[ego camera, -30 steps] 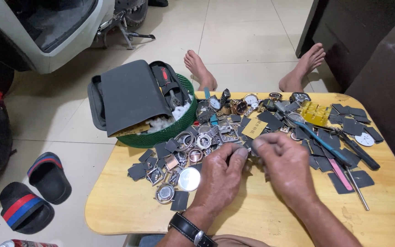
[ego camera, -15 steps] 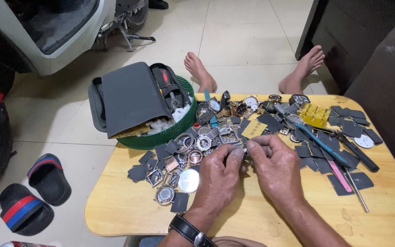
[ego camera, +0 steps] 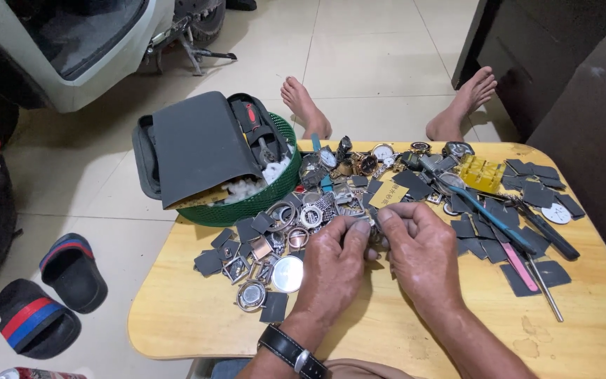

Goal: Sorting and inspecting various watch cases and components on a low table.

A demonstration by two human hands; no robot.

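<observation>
Hands meeting over wooden table [ego camera: 401, 337], small metal watch part [ego camera: 372, 235] pinched between left hand [ego camera: 334, 270] and right hand [ego camera: 422, 256] fingers

Pale tiled floor [ego camera: 359, 63] — dark cabinet [ego camera: 527, 49], low wooden table [ego camera: 198, 316]

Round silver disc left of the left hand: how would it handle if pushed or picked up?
The silver disc lies flat on the table, so it would probably slide, not roll. It looks thin and shiny, so likely light, stiff, and hard to pinch off the wood. The left hand is beside it.
</observation>
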